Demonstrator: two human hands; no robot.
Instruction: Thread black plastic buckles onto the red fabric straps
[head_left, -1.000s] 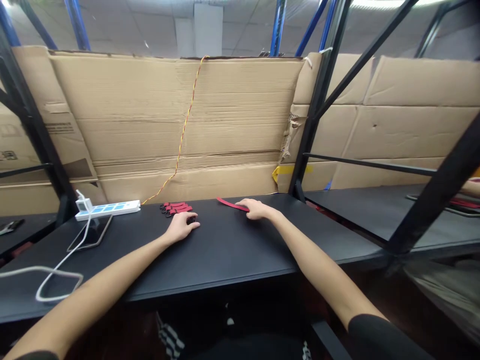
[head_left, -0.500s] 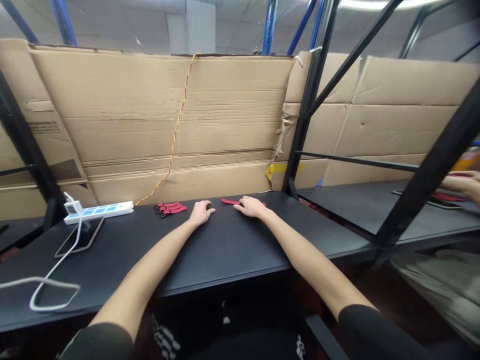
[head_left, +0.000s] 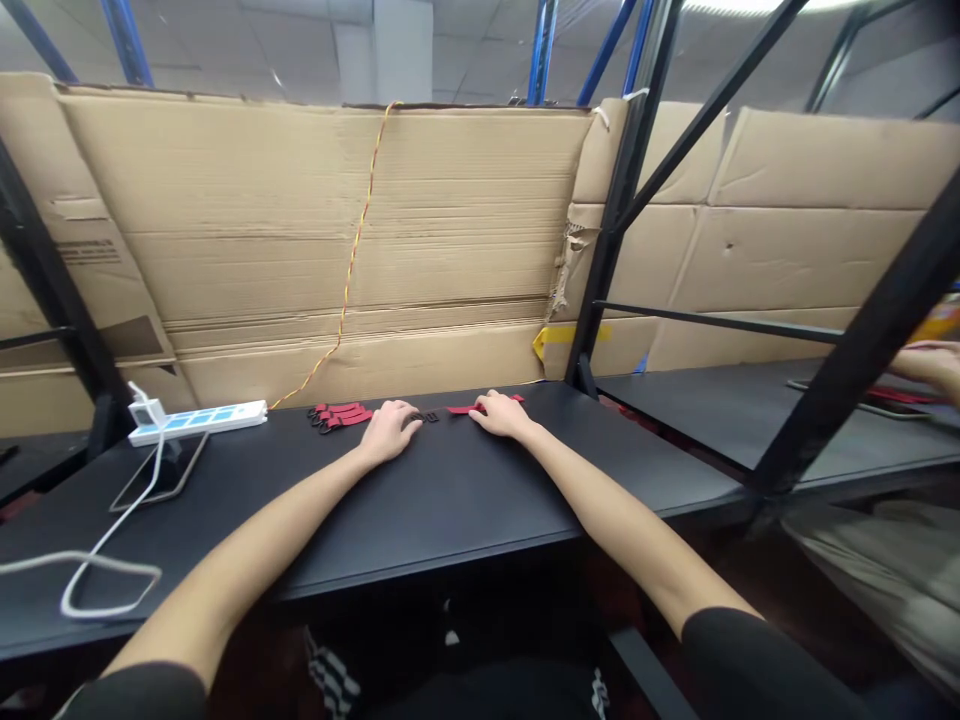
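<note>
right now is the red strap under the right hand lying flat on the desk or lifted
Flat: the red strap lies along the black desktop, the right hand resting on it, with no end visibly raised.

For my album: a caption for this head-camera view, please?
The left hand sits by red straps, the right hand on another strap, on a black table.

Nothing readable here, tbh. Cardboard (head_left: 300, 220) has small printed block (head_left: 88, 252) near left edge, way too blurry to make out. Power strip (head_left: 196, 423) just shows blue panels, no legible marks. Red straps (head_left: 339, 416) too small to tell if any lettering. Yellow tape (head_left: 570, 338) on cardboard, nothing legible either.
</note>
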